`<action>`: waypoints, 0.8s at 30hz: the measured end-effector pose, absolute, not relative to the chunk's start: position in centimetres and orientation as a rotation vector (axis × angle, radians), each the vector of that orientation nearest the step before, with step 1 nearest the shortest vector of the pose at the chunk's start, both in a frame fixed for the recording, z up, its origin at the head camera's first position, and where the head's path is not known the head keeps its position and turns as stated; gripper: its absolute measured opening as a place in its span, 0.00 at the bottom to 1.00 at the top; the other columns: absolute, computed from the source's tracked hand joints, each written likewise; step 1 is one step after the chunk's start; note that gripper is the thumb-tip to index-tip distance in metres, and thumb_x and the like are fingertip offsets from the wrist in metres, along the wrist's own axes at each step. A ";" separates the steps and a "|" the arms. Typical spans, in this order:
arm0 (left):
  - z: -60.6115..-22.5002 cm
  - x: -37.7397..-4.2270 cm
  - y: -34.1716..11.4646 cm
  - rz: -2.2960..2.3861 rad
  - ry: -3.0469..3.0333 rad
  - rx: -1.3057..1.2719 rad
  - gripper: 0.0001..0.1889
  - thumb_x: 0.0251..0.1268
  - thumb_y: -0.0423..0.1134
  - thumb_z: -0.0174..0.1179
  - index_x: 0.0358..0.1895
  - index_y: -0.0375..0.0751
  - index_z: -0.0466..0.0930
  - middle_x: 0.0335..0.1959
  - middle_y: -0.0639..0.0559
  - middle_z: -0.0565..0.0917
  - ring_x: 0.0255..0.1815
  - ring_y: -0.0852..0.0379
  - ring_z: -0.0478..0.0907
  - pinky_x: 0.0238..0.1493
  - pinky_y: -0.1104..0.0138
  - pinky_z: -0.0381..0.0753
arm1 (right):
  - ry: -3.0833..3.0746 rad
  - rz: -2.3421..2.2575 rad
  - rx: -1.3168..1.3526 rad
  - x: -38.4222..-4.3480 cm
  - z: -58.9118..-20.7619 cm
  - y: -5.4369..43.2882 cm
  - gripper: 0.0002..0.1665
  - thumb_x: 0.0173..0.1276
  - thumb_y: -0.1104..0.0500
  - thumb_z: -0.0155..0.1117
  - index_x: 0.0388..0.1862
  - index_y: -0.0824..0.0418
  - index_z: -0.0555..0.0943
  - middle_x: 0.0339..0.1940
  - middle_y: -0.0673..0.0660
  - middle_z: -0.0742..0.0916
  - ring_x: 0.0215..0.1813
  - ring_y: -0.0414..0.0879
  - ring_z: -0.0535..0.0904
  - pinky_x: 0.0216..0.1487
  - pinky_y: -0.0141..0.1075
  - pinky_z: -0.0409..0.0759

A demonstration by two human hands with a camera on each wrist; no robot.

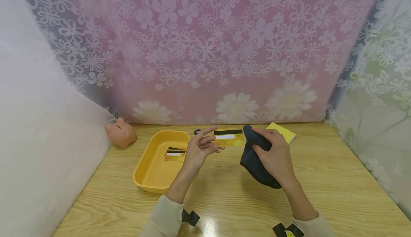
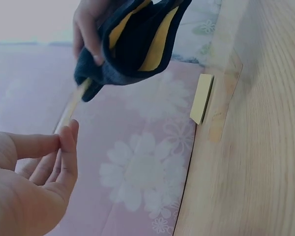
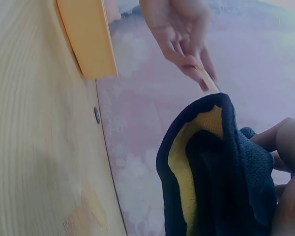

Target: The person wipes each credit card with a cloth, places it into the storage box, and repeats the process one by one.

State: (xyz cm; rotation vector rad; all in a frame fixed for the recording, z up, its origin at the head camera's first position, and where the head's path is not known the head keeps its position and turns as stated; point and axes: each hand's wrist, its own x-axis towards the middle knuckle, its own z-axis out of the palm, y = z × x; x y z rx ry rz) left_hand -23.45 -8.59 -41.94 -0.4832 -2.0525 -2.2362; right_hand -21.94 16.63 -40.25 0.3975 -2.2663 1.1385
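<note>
My left hand (image 1: 197,153) pinches a yellow bank card (image 1: 228,138) by its left end, between thumb and fingers. The card's back faces me, showing a black stripe and a white strip. A dark blue cloth (image 1: 257,164) with black edging hangs folded from my right hand (image 1: 278,155), which grips it near the top. In the right wrist view the cloth (image 3: 253,164) reveals a yellow inner side. Its upper fold lies right at the card's right end; in the left wrist view it covers the tip of the card (image 2: 70,109).
Several similar cards (image 1: 174,155) lie in an orange-yellow plastic tub (image 1: 144,172) on the left. Behind it sits an orange piggy bank (image 1: 120,133). A small black disc (image 1: 197,132) and a yellow pad (image 1: 282,131) rest near the table's back edge, before a floral curtain.
</note>
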 end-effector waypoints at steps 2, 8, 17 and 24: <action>-42.0 -23.5 -8.7 -2.244 -2.065 -0.451 0.30 0.70 0.24 0.65 0.71 0.54 0.78 0.53 0.41 0.88 0.39 0.52 0.89 0.54 0.55 0.88 | -2.281 1.137 0.362 -22.0 -40.2 17.0 0.31 0.62 0.71 0.74 0.65 0.57 0.85 0.54 0.65 0.83 0.55 0.63 0.79 0.51 0.62 0.82; -41.9 -23.7 -9.2 -2.225 -2.109 -0.400 0.31 0.70 0.25 0.65 0.71 0.57 0.78 0.55 0.42 0.88 0.41 0.45 0.89 0.56 0.53 0.88 | -2.264 1.150 0.332 -22.2 -39.8 17.9 0.31 0.63 0.70 0.75 0.65 0.56 0.85 0.56 0.66 0.83 0.56 0.64 0.79 0.52 0.63 0.82; -41.3 -23.3 -11.8 -2.147 -2.146 -0.336 0.31 0.69 0.23 0.64 0.71 0.54 0.77 0.57 0.41 0.86 0.43 0.47 0.89 0.53 0.53 0.88 | -2.296 1.148 0.367 -21.7 -40.9 19.9 0.32 0.64 0.68 0.76 0.67 0.53 0.84 0.58 0.60 0.85 0.59 0.59 0.80 0.54 0.38 0.79; -41.8 -23.2 -16.5 -2.054 -2.217 -0.141 0.31 0.70 0.24 0.64 0.71 0.58 0.79 0.60 0.41 0.83 0.49 0.43 0.88 0.58 0.52 0.86 | -2.351 1.085 0.333 -21.2 -41.6 23.2 0.32 0.65 0.65 0.77 0.67 0.51 0.84 0.58 0.60 0.85 0.56 0.59 0.80 0.47 0.26 0.72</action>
